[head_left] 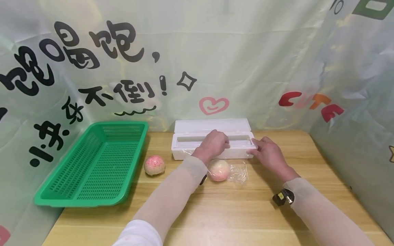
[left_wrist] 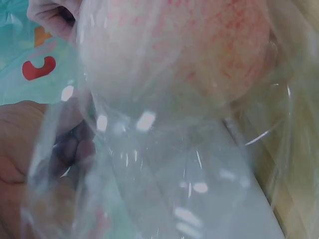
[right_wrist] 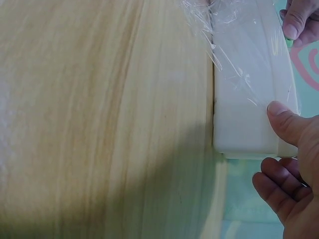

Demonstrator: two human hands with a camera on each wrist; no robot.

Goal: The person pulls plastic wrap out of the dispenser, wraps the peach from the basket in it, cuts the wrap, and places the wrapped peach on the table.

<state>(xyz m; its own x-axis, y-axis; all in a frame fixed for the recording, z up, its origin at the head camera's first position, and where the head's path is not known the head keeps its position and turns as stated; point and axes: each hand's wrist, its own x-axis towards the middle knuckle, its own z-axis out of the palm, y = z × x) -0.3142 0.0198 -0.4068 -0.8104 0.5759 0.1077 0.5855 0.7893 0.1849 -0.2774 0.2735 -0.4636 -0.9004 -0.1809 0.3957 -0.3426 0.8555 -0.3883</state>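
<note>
A white cling film dispenser [head_left: 212, 153] lies across the back of the table with its lid raised. My left hand [head_left: 213, 145] is over the slot along its top, thumb and fingers pinching a small green slide cutter [right_wrist: 289, 43]. The right hand [head_left: 271, 153] grips the dispenser's right end, thumb on the front wall and fingers bent at the end. Clear cling film [right_wrist: 239, 74] hangs down the front. Just before the dispenser sits a pink and cream peach [head_left: 219, 170] with film around it, seen close up through film in the left wrist view.
Another peach [head_left: 154, 165], bare, rests left of the left forearm. Farther left stands a green plastic basket [head_left: 133, 177] with perforated walls. A printed cloth backdrop [head_left: 246, 61] rises behind and on both sides of the wooden table [head_left: 221, 215].
</note>
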